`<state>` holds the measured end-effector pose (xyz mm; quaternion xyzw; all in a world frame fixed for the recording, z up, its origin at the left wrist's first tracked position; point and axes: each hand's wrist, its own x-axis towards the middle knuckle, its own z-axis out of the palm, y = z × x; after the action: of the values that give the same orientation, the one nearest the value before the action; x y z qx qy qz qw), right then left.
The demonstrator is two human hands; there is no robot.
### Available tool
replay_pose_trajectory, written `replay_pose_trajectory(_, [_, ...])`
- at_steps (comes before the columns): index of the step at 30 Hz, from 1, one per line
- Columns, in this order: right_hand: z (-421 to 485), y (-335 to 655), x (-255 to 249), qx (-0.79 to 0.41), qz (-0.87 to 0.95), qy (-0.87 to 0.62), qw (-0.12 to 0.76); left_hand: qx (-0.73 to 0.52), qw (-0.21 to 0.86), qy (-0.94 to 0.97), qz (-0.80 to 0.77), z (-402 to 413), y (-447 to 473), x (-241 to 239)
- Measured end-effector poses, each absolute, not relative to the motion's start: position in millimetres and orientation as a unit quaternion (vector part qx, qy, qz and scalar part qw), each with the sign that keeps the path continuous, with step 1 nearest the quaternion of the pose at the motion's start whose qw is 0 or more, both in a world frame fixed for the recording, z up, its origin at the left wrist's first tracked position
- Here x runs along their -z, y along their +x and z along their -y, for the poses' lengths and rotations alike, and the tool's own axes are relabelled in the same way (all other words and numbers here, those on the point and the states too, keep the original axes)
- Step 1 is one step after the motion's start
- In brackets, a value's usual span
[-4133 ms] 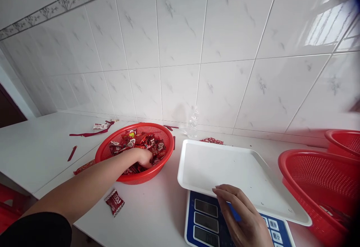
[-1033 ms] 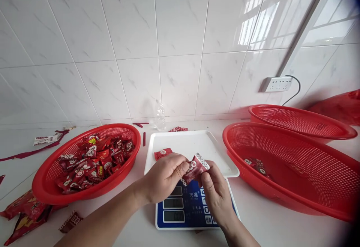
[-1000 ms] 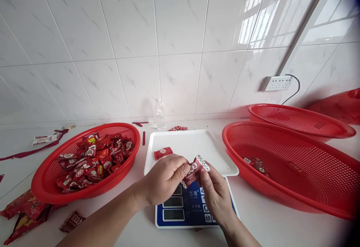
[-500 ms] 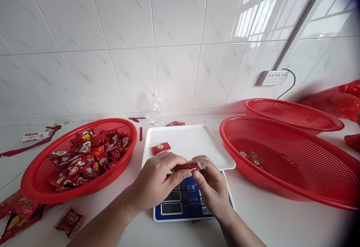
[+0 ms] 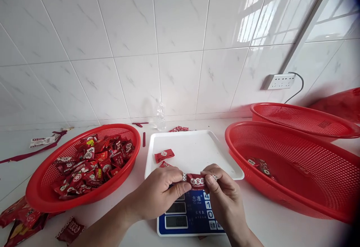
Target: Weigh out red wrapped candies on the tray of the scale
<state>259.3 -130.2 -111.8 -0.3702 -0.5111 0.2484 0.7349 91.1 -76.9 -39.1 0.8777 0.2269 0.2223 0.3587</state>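
Three red baskets stand on the table [image 5: 149, 236]: a left basket [image 5: 36, 189], a nearer right basket [image 5: 312, 160] and a farther right basket [image 5: 298, 117] behind it. The left one carries a heap of small red packets [image 5: 92, 168], too jumbled to count; the nearer right one has a few wrapped pieces [image 5: 261, 167] on its floor, overlapping, so their number is unclear. Between the baskets sits one scale [image 5: 194, 219] with one white tray [image 5: 194, 145]. Two packets show on the tray: a flat packet [image 5: 164, 155] in full, and a second packet [image 5: 165, 164] partly hidden behind the left hand. One loose packet [image 5: 70, 230] lies on the table near the left basket, beside some larger red bags [image 5: 24, 217]. One clear bottle [image 5: 160, 117] stands near the wall.

Two hands share one held packet [image 5: 197, 181], above the scale's panel at the tray's near edge. The left hand [image 5: 160, 192] has its grip closed, thumb against fingers, on the packet's left end. The right hand [image 5: 226, 198] has its grip pinched likewise on the right end. The packet stretches level between them, its white lettering facing the camera.
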Motion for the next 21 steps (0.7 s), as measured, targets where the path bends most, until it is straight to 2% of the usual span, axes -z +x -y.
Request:
replay_pose_trajectory(4, [125.9,262.8,110.4,-0.279,0.469,-0.381,0.746,-0.222,0.373,0.871,-0.229,73.7,94.3,36.1])
replay_pose_trajectory(9, [122.3,265.6,111.8,-0.255,0.412,-0.424,0.765,-0.298,0.373,0.824,-0.304,42.4,105.8,27.9])
replay_pose_trajectory(13, [123.4,264.1,113.2,-0.217,0.434,-0.444,0.753,-0.331,0.298,0.811,-0.378,-12.0,125.4,21.3])
replay_pose_trajectory(21, [121.9,264.3,109.6,-0.179,0.461,-0.453,0.742,-0.23,0.22,0.834,-0.451,-78.1,154.4,36.5])
